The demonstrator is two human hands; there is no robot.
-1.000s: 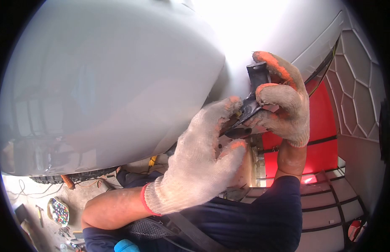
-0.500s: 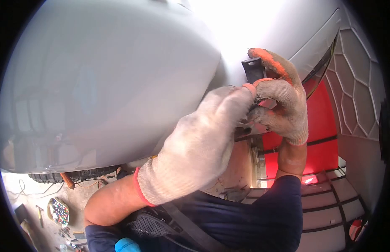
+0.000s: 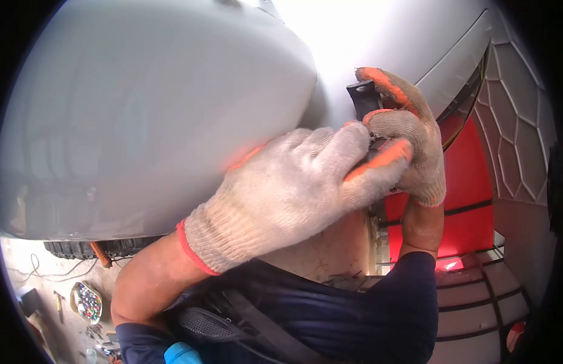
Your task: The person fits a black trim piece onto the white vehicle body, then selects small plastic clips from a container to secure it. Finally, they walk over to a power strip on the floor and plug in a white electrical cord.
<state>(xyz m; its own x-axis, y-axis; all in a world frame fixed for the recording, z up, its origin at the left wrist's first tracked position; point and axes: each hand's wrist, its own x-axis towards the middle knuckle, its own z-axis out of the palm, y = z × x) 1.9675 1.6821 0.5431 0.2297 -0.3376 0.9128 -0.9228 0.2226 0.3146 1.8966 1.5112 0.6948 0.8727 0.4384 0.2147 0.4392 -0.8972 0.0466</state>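
My right hand (image 3: 409,130), in a worn white glove with an orange palm, is closed around a black bracket-like part (image 3: 364,100). The part's upper end, with a small hole, sticks out between the fingers. Back side up, my gloved left hand (image 3: 293,179) reaches across to the lower end of that part. Its curled fingers and stretched thumb lie on either side of something dark and small, mostly hidden. Both hands are beside the edge of a large light grey, glossy panel (image 3: 154,121).
A black tyre (image 3: 123,247) shows under the panel. On the floor at lower left are a bowl of colourful small pieces (image 3: 87,302), a hammer (image 3: 59,306), cables and scattered tools. Red panels (image 3: 469,176) and a hexagon-patterned surface (image 3: 512,115) stand at the right.
My left hand has turned, and its thumb now stretches out to the right across the lower end of the part. My right hand and the black part have hardly moved.
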